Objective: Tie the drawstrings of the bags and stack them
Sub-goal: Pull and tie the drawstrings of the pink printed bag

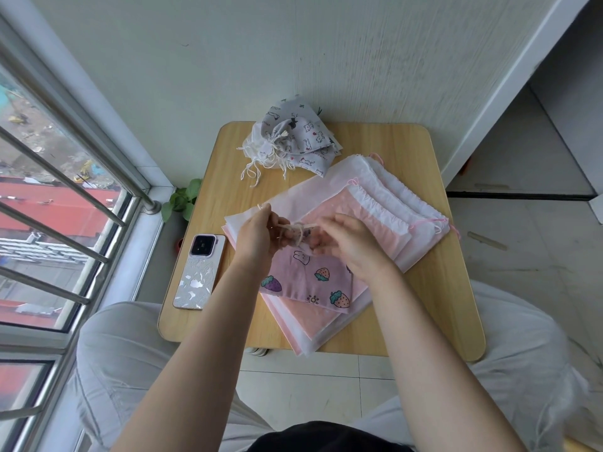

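A pink cloth bag (pixel 310 282) printed with strawberries and a rabbit lies on a stack of flat pink and white drawstring bags (pixel 385 203) in the middle of the small wooden table (pixel 434 288). My left hand (pixel 257 236) pinches the beige drawstring (pixel 293 227) at the bag's gathered mouth, one end poking up above its fingers. My right hand (pixel 349 243) grips the other part of the same drawstring, fingers curled over the bag's neck. At the table's far side sits a heap of grey and white cat-print bags (pixel 293 138) with cords trailing.
A phone (pixel 200 272) in a patterned case lies face down on the table's left part. A small green plant (pixel 182 200) stands on the floor by the window with metal bars on the left. The wall is right behind the table; my knees flank its near edge.
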